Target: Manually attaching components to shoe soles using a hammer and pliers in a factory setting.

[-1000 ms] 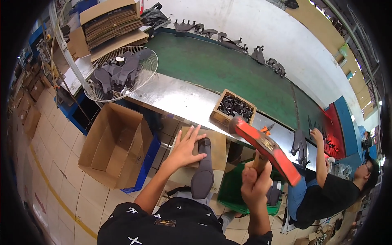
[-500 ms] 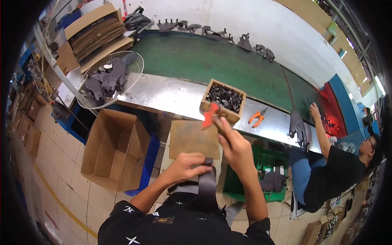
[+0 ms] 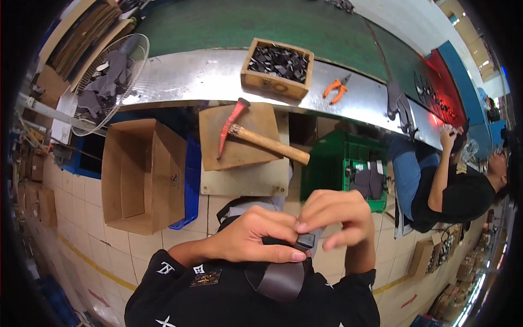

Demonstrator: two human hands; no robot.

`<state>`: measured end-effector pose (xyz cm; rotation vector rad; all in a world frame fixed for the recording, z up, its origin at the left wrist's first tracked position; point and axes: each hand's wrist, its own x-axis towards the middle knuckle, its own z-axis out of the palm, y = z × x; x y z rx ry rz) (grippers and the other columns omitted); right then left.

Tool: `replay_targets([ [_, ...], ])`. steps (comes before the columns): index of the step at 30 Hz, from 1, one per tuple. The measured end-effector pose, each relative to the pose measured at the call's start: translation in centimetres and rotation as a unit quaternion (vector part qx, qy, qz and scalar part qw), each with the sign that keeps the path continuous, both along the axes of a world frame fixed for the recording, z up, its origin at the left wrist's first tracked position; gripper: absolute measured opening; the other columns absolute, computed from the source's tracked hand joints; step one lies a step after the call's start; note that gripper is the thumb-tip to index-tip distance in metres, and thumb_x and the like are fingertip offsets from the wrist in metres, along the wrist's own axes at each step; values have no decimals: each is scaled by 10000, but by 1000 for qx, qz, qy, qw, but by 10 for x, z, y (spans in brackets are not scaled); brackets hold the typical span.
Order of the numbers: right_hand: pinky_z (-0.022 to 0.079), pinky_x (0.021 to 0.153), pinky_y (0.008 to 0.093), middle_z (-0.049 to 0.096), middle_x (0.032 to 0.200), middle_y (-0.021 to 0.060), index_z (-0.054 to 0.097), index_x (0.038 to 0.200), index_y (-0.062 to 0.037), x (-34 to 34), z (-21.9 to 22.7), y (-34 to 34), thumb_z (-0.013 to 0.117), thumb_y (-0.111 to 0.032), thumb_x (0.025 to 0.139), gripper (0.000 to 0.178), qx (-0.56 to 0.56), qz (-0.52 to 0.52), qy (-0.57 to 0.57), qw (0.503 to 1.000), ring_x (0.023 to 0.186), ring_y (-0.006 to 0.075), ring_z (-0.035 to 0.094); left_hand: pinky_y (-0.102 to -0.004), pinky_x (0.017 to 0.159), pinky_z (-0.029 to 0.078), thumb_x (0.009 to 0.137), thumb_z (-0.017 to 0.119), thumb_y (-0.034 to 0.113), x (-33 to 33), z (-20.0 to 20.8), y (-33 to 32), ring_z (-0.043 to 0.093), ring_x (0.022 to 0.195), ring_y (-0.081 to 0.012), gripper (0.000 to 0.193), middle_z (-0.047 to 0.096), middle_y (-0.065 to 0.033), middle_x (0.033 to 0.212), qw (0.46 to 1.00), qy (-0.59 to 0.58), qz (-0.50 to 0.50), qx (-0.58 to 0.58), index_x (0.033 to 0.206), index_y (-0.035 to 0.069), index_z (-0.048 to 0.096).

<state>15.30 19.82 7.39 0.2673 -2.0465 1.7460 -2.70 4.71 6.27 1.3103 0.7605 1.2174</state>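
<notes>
My left hand (image 3: 259, 237) pinches the end of a wide dark strap (image 3: 280, 282) close to my body, near a small black rectangular end piece (image 3: 306, 240). The rest of the strap hangs down against my black shirt. My right hand (image 3: 340, 218) is beside that end piece, its fingers apart and a fingertip close to my left fingers. I see nothing in its grasp. Ahead, a hammer (image 3: 261, 143) with a red head and wooden handle lies on a brown pad (image 3: 218, 122), its handle pointing right. The pad rests on a pale block (image 3: 239, 184).
On the metal ledge stand a wooden box (image 3: 275, 87) of small black pieces and orange-handled pliers (image 3: 336, 90). A wire basket (image 3: 143, 54) and cardboard box (image 3: 117, 174) are left. A green crate (image 3: 321, 174) stands right, near a co-worker (image 3: 457, 191).
The hammer has gone from my right hand onto the pad. Both hands have come closer to my body, and my right hand has moved beside the strap end. The view has shifted.
</notes>
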Motion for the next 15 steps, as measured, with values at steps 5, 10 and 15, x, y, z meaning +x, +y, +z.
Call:
replay_targets([
  [5,503,644,332,661,902,133,685,975,31,27,36,-12,812,-187,798,308,125,-34,-54,990,773,280,646,-334,698,461,907,726,160,20,-8,15,639,806,-244,192,648,-134,865,993,-41,-113,1,929,-30,714],
  [10,440,562,342,471,755,71,559,835,-42,43,76,-14,689,-253,898,255,250,83,-159,952,666,239,524,-350,703,476,946,680,178,35,1,27,650,816,-275,244,670,-148,909,943,-98,-319,-3,1087,-20,700],
  [15,440,563,274,537,797,25,645,902,-32,50,93,-28,730,-302,856,286,295,56,-181,937,682,172,551,-367,699,498,943,679,186,41,6,32,670,868,-310,273,692,-174,948,929,-125,-348,9,1125,-18,690],
])
